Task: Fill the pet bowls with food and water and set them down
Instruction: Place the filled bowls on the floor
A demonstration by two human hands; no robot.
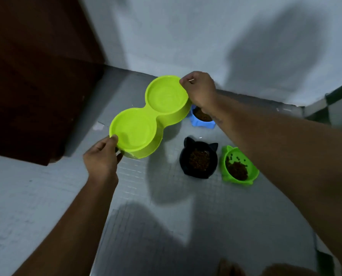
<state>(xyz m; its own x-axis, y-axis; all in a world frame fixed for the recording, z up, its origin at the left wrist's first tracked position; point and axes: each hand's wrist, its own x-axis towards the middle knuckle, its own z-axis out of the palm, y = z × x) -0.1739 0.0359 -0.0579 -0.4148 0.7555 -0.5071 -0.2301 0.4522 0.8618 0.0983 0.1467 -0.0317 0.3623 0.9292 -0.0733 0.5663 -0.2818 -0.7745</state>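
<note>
While hovering over grey floor, setting down the lime-green plastic double bowl.
Gripped at opposite rims by left hand and right hand; next, lower level beside black cat-eared kibble bowl.

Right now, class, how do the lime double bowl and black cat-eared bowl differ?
The lime double bowl has two wells; the black bowl has one. The left hand and right hand grip the lime one; the black one stands free. The black bowl holds kibble; the lime none.
</note>
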